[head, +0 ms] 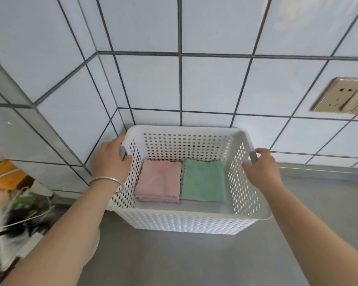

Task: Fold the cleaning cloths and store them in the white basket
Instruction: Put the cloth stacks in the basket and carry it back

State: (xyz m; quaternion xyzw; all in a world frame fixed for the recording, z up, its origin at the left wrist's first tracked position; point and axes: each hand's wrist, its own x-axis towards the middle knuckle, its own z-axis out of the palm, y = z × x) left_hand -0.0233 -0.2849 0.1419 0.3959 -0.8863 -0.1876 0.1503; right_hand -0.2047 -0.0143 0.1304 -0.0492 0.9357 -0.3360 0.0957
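both hands (111,159) (261,168) grip basket (186,222), fingertips hidden.

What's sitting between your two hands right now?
In the head view, the white basket spans the gap between left hand and right hand, each gripping a side; inside lie a folded pink cloth and green cloth, side by side.

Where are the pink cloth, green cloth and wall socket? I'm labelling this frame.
pink cloth (158,179), head view, middle of its top fold.
green cloth (203,180), head view, centre of its top face.
wall socket (339,96), head view, left plate.
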